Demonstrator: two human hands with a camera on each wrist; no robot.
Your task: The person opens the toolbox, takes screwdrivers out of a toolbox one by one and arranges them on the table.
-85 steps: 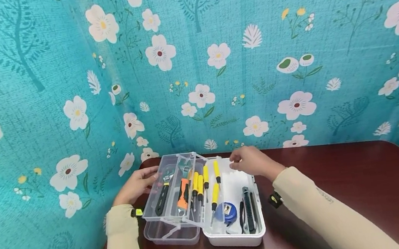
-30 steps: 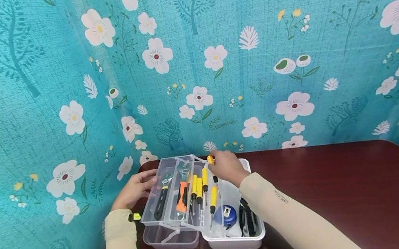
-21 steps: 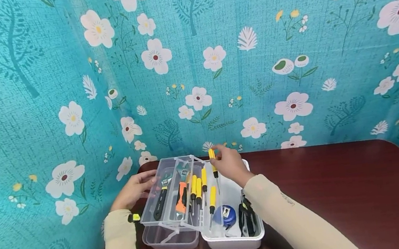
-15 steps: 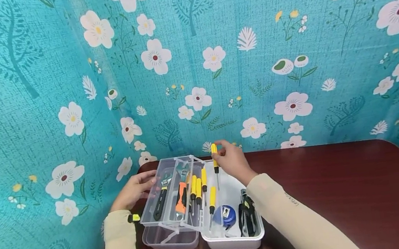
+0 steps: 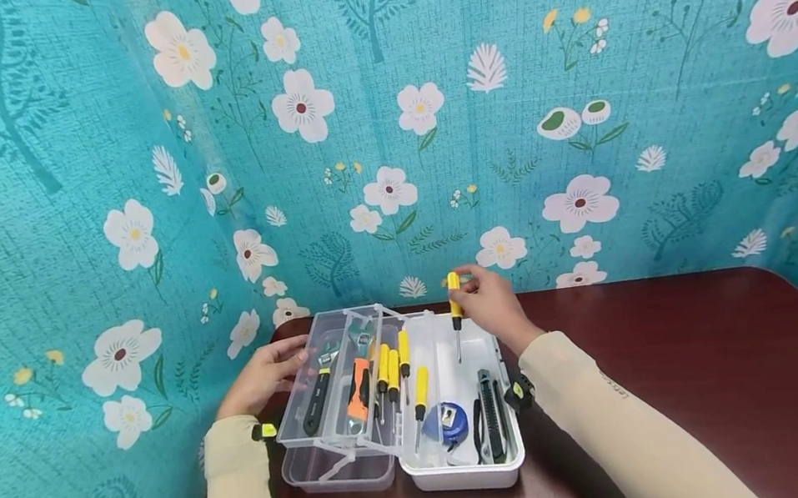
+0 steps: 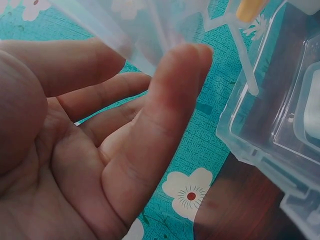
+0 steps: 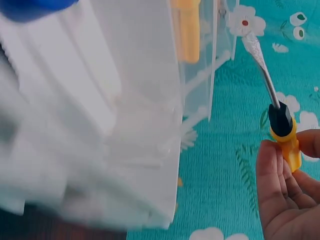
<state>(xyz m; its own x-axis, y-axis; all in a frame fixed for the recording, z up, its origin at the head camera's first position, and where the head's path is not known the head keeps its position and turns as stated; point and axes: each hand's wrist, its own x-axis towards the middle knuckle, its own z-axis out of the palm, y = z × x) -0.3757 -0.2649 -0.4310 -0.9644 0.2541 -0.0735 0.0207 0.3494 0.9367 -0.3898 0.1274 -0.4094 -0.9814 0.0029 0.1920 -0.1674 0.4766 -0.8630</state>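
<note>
My right hand [image 5: 494,301] pinches a yellow-handled flathead screwdriver [image 5: 455,296], held upright over the far end of the white toolbox [image 5: 467,478]. In the right wrist view, thumb and fingers close round the handle [image 7: 290,150], with the flat metal tip [image 7: 255,50] bare. My left hand [image 5: 259,378] holds the outer edge of the toolbox's raised clear tray [image 5: 300,430], which runs between its fingers in the left wrist view. Several more yellow-handled screwdrivers [image 5: 421,389] lie in the tray and along the box.
The tray also bears a black-handled adjustable wrench [image 5: 318,403] and an orange and black tool [image 5: 359,393]. In the box are a blue tape measure [image 5: 452,423] and a dark utility knife [image 5: 492,413]. A lower clear tray [image 5: 342,482] extends left. A flowered curtain stands behind.
My right hand has taken a screwdriver from the box's far left side, lifted it and carried it right, baring the utility knife to view. My left hand keeps its place.
</note>
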